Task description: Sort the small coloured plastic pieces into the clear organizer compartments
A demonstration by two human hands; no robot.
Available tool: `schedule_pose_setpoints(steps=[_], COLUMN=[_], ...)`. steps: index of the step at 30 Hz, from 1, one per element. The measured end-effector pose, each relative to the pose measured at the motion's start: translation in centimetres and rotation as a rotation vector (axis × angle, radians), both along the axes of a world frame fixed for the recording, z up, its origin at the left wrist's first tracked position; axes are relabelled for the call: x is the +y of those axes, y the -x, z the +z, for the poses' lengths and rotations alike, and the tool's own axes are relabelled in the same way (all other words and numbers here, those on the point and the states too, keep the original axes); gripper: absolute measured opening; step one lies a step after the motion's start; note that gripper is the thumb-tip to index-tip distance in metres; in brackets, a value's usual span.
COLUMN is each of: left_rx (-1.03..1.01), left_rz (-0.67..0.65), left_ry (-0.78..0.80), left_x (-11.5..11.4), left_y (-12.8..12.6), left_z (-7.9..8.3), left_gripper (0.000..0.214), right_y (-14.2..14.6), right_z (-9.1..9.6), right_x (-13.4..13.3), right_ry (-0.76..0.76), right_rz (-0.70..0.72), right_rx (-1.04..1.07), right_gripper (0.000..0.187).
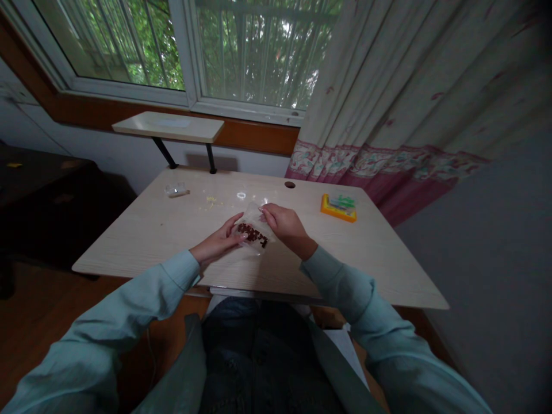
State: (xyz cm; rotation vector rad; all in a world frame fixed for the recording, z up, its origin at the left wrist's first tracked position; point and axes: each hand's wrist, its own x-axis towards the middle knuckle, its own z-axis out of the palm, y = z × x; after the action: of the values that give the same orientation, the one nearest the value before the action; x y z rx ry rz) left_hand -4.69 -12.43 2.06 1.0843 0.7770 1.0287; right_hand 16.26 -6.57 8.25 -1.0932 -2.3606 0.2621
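Note:
A clear plastic bag [260,246] with several small dark brown pieces [254,233] in it is held above the middle of the desk. My left hand [222,238] grips its left side, thumb in front over the plastic. At the bag's upper right edge, the fingers of my right hand [285,224] are pinched on the plastic. Whether the bag's top is sealed or parted I cannot tell. Beyond my left hand, small pale yellow bits [211,200] lie scattered on the desk.
The pale wooden desk [357,264] carries a clear plastic container [176,190] at the back left. An orange tray [337,213] with green items stands at the right. A raised shelf [168,125] is at the rear left, near the window; a curtain [379,115] hangs behind the right side.

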Motion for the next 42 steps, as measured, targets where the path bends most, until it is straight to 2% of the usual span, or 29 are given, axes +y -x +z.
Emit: schedule_pose_setpoints(steps=[4,10,12,17,22,29,36,42], left_rx=[-0.013,-0.042,-0.026,0.039,0.107,0.161,0.142,0.177], left_rz=[-0.020,-0.058,-0.079,-0.128,-0.136,-0.123,-0.108,0.049], left_ry=[0.036,-0.035,-0.075,-0.156,-0.206,-0.214,-0.134,-0.096], left_x=[-0.3,-0.7,-0.7,-0.6,-0.5,-0.5,-0.3,0.3], left_y=[0.4,0.6,0.6,1.1,1.4,1.5,1.7,3.6], left_z=[0.5,1.3,1.4,1.5,1.3,1.5,1.5,1.4], left_gripper=[0.086,0.099,0.096,0.077,0.074,0.072,0.074,0.079], right_y=[-0.2,-0.2,-0.3,-0.6,-0.4,-0.5,-0.3,-2.1], right_z=[-0.8,-1.8,-1.9,-1.7,-1.3,-1.6,-2.6,-3.9], right_x=[0.5,1.3,1.7,2.2,1.9,1.8,1.8,2.2], right_ry=[0.187,0.633,0.720,0.755,0.957,0.985,0.826,0.823], right_rz=[0.021,-0.025,-0.033,-0.042,-0.068,-0.045,-0.055,-0.121], right_rx=[0.265,0.621,0.663,0.668,0.716,0.746,0.757,0.796], right_gripper=[0.032,0.034,0.033,0.036,0.036,0.036,0.031,0.037])
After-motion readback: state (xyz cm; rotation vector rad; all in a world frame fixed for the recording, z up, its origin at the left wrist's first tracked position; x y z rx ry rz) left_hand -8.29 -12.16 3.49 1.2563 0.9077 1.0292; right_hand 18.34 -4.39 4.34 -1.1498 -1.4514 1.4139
